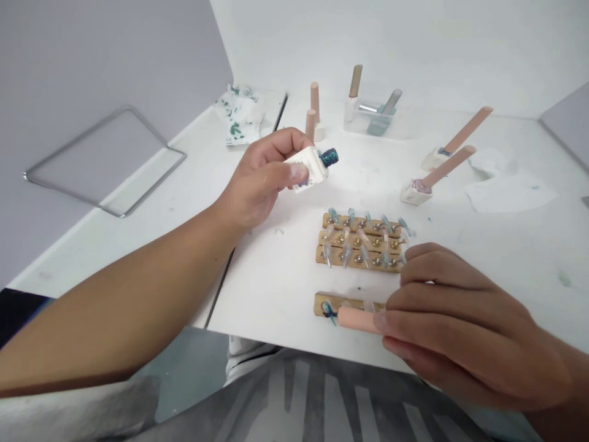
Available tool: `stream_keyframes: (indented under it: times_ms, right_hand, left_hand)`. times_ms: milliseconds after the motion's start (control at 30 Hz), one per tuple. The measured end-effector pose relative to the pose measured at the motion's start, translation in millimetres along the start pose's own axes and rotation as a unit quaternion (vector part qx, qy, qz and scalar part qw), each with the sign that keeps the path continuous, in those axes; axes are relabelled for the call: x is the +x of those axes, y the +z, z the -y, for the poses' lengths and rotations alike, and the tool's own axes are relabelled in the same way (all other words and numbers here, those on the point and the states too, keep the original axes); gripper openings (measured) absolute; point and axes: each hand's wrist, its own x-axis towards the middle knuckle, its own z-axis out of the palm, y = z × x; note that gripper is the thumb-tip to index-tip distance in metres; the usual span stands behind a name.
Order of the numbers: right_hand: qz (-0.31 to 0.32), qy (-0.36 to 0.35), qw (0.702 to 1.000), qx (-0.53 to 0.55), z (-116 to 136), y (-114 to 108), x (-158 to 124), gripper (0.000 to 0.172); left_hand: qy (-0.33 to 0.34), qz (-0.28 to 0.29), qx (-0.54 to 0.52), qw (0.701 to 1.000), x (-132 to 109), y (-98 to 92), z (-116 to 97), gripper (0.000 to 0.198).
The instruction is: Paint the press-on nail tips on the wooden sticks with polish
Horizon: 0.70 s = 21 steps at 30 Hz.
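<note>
While our left hand [257,184] holds a small white bottle [313,167] lifted above the table [276,276], thumb and fingers closed round its body and its teal-glittered open neck pointing right, our right hand [455,325] pinches a pink brush cap [359,319] low at the near edge. The cap's tip meets a teal nail tip on a single wooden strip [324,304], which lies partly under our fingers. Bottle and cap are well apart, with three more strips of nail tips [359,242] lying side by side between them. Two white bottles with long pink caps [416,191] lean to the right, just beyond the strips, near a crumpled tissue [506,187]. Farther back stand a clear tray [368,123], upright pink caps [315,98] and a green-stained tissue [239,113]. A wire frame [105,162] lies far left.
</note>
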Motion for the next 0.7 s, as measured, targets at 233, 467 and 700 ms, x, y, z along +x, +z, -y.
stream_keyframes:
  times_ms: [233,467,700]
  right_hand:
    - [-0.018,0.008,1.0,-0.008,0.2,-0.6,-2.6,0.025]
    - [0.01,0.01,1.0,0.004,-0.8,-0.9,-2.7,0.019]
    - [0.015,0.01,0.999,0.031,-0.6,-3.0,-4.5,0.019]
  left_hand:
    - [-0.008,-0.005,0.005,1.0,-0.7,0.2,-0.4,0.013]
    - [-0.004,-0.002,0.012,1.0,-1.0,0.3,-0.7,0.014]
    - [-0.007,-0.006,0.002,1.0,-0.4,1.3,-1.7,0.014]
